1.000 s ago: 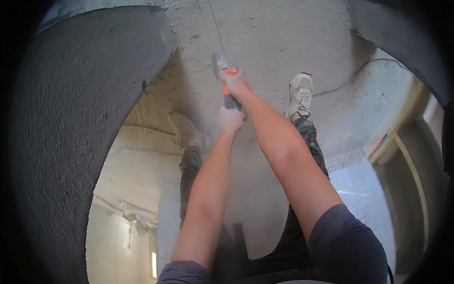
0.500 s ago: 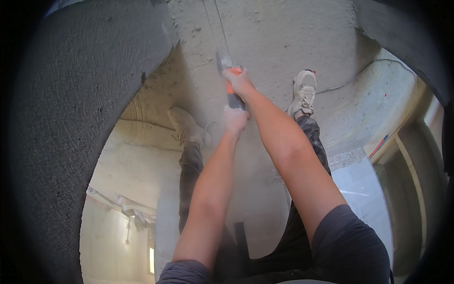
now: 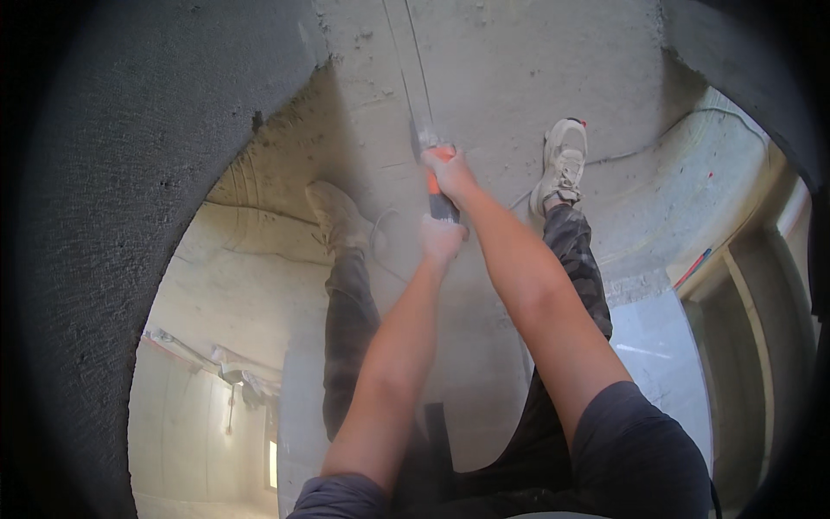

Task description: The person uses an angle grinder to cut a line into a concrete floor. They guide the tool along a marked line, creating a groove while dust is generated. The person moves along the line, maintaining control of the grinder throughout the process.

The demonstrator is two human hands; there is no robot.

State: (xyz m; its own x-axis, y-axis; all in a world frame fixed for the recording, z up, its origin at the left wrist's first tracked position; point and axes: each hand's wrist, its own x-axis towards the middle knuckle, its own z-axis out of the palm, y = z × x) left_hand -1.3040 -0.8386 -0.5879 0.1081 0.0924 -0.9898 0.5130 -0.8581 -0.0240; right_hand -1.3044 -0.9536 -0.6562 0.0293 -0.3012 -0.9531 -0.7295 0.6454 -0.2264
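Observation:
Both of my hands hold an orange and black angle grinder (image 3: 443, 208) low over the concrete floor. My right hand (image 3: 451, 175) is closed round its orange front part. My left hand (image 3: 443, 238) grips the rear of the body, nearer to me. At the far end, the grinder's disc (image 3: 416, 138) stands edge-on at the floor, blurred by pale dust. Two thin, nearly parallel cut lines (image 3: 406, 65) run from the disc away toward the top of the view.
Rough grey walls (image 3: 112, 173) rise at the left and upper right. My shoes (image 3: 566, 160) straddle the grinder. A thin dark cable (image 3: 627, 156) crosses the floor on the right, another (image 3: 259, 208) on the left. Red and blue pipes (image 3: 692, 268) show at the right.
The grinder and both hands have come back toward me and slightly right. More of the two cut lines shows beyond the disc. The hands keep their grip; the view has shifted a little.

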